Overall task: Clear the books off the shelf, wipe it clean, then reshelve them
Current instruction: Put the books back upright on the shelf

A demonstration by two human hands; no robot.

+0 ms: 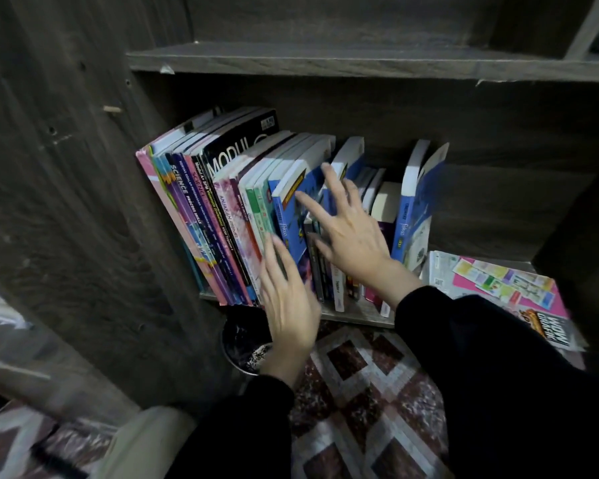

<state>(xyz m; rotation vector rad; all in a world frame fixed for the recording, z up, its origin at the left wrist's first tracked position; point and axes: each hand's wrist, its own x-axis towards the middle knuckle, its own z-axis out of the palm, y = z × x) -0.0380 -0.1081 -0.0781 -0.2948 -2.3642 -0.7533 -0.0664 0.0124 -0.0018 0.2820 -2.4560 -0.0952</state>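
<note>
**A:** What do we see closest to us, short of the shelf (357, 318)?

**B:** Our two black sleeves (481, 357). Under them is a floor covering (360, 392) patterned in brown and pale diamonds. Just below the shelf's front edge stands a dark round bin (239, 340).

**A:** And our hands?

**B:** Our left hand (289, 305) rises in front of the shelf's edge, fingers straight and slightly apart, holding nothing. Its fingertips reach the lower spines, but the blur keeps us from saying whether they touch. Our right hand (346, 229) is further in, above the shelf. It is spread wide, with its fingers fanned over the cover of a blue book (293, 216), and it grips nothing.

**A:** Where are the books (222, 202)?

**B:** On the shelf, spine-out, packed close from its left end to about its middle. The spines run pink, purple and black, then white and green, then the blue book. We see shorter volumes behind our right hand. Toward the shelf's right a second blue book (414, 216) stands apart from the row, its cover bowed. At the shelf's right end a pile of magazines (498, 281) lies flat and overhangs the front edge.

**A:** And farthest from us?

**B:** An upper board (325, 60) of the same dark grey wood runs across above the shelf.
</note>
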